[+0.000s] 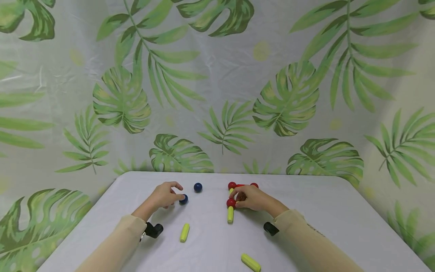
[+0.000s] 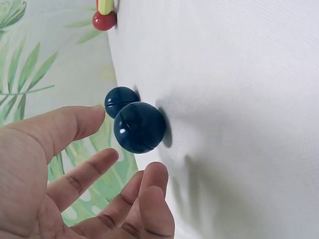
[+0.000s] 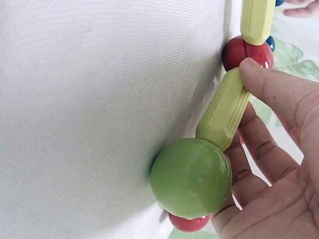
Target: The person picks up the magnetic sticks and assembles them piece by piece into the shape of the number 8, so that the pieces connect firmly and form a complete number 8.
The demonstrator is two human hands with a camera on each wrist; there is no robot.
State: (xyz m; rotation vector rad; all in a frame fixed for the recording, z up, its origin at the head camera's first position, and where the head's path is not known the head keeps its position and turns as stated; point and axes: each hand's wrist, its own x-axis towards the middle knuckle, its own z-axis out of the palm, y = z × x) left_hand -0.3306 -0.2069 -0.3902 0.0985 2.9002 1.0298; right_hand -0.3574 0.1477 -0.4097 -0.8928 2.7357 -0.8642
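Note:
My left hand has its fingers loosely spread around a near blue ball, thumb and fingertips close to it. A second blue ball sits just beyond. My right hand holds a construction of balls and ribbed rods at a red ball, its thumb tip at the joint with a yellow-green rod. That rod ends in a bigger green ball, hidden by the hand in the head view. Another yellow-green rod points from the red ball toward me.
Farther back in the construction, two red balls are joined by a red rod. Loose yellow-green rods lie on the white table: one rod at left, another rod near the front. A leaf-print curtain hangs behind.

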